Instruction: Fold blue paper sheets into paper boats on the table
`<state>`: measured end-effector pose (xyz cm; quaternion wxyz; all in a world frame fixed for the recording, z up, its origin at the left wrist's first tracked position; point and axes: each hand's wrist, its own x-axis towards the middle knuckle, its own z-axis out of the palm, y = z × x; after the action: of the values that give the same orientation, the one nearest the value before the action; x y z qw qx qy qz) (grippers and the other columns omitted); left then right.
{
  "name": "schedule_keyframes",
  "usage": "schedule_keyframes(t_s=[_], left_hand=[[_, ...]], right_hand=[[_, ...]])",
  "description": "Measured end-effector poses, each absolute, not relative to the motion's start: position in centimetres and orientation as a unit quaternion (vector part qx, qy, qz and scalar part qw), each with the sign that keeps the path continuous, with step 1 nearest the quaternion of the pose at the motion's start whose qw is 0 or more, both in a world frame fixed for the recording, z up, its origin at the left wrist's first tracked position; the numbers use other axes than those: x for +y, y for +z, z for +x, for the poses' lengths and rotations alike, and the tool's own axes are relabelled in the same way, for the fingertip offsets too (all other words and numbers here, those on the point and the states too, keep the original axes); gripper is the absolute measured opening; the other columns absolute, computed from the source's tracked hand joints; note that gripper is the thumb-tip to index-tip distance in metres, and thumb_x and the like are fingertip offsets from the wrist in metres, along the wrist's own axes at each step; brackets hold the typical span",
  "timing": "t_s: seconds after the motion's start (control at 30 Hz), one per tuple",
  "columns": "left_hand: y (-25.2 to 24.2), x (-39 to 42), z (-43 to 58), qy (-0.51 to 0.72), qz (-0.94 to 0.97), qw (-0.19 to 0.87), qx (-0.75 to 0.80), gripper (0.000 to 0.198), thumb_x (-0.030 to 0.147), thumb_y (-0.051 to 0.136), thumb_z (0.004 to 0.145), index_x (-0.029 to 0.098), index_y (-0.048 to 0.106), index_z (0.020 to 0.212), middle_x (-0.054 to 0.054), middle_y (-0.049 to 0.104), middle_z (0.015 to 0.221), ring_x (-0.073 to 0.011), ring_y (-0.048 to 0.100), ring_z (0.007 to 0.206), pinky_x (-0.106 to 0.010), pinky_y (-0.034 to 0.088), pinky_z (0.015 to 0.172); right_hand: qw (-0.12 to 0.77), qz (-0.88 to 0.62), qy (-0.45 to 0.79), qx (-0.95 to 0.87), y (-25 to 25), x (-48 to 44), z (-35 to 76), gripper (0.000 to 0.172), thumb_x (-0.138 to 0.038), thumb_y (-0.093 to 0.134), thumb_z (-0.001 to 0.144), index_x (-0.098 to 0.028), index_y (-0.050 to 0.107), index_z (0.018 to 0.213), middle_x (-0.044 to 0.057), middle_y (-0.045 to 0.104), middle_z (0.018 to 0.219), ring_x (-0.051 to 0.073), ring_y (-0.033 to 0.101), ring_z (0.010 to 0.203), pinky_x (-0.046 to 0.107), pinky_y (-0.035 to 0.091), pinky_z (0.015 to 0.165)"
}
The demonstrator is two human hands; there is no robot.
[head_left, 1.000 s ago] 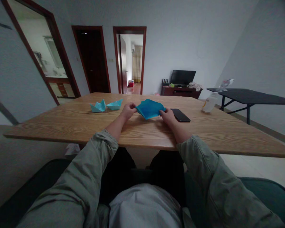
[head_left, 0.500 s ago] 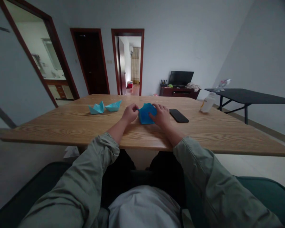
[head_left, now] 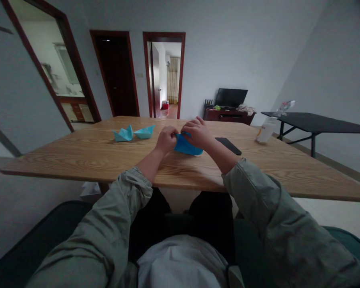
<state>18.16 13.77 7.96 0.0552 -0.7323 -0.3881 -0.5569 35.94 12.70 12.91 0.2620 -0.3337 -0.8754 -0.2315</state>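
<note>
A sheet of blue paper [head_left: 187,148], partly folded, is between my hands just above the wooden table [head_left: 108,164]. My left hand [head_left: 167,139] pinches its left upper corner with curled fingers. Over its top edge bends my right hand [head_left: 197,132], the fingers closed on the paper and hiding part of it. Two light-blue folded paper boats [head_left: 123,134] [head_left: 144,132] rest on the table to the left of my hands. Close to my right wrist lies a black phone [head_left: 230,146], partly covered by the forearm.
A white bottle [head_left: 265,131] stands towards the table's right side. Beyond it is a dark folding table [head_left: 321,122] with a clear plastic item on it. A television [head_left: 231,98] sits on a low cabinet at the far wall, right of an open doorway.
My right hand has shifted from the paper's right side to its top edge, near my left hand. The paper has changed from an upright, squarish form to a lower, tilted one.
</note>
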Motion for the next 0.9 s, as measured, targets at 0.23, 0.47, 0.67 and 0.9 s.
schedule_keyframes(t_s=[0.23,0.47,0.67,0.9], left_hand=[[7.9,12.6,18.7,-0.551,-0.735,0.133,-0.371,0.021,0.000,0.046,0.068,0.021,0.050,0.069,-0.004,0.056,0.072,-0.0208,0.051,0.080,-0.035,0.042,0.077],[7.7,12.4,18.7,-0.559,-0.731,0.099,-0.380,0.018,0.002,0.047,0.069,0.020,0.048,0.071,-0.003,0.054,0.073,-0.0188,0.052,0.079,-0.033,0.043,0.077],[7.4,14.0,18.6,-0.607,-0.667,-0.201,-0.383,0.043,0.025,0.065,0.075,0.022,0.048,0.115,-0.004,0.060,0.100,-0.0151,0.059,0.086,-0.029,0.048,0.076],[8.2,14.0,18.6,-0.531,-0.577,-0.503,-0.364,0.102,0.041,0.080,0.064,0.033,0.018,0.146,-0.012,0.058,0.126,-0.0235,0.063,0.101,-0.038,0.051,0.080]], right_hand=[[0.230,-0.398,-0.211,-0.862,14.8,12.5,36.1,0.028,-0.022,0.052,0.083,-0.018,0.069,0.104,0.010,0.070,0.102,0.025,0.059,0.097,0.037,0.034,0.089],[0.260,-0.438,-0.197,-0.838,15.2,12.3,35.8,0.029,-0.024,0.051,0.084,-0.019,0.068,0.106,0.009,0.070,0.104,0.024,0.062,0.092,0.033,0.038,0.080],[0.355,-0.455,-0.123,-0.808,14.8,12.8,36.0,0.023,-0.030,0.055,0.085,-0.018,0.069,0.098,0.008,0.070,0.091,0.022,0.061,0.080,0.030,0.040,0.071],[0.550,-0.438,0.017,-0.711,13.0,14.7,37.2,0.022,-0.037,0.053,0.085,-0.017,0.063,0.085,0.002,0.061,0.072,0.017,0.052,0.068,0.029,0.041,0.068]])
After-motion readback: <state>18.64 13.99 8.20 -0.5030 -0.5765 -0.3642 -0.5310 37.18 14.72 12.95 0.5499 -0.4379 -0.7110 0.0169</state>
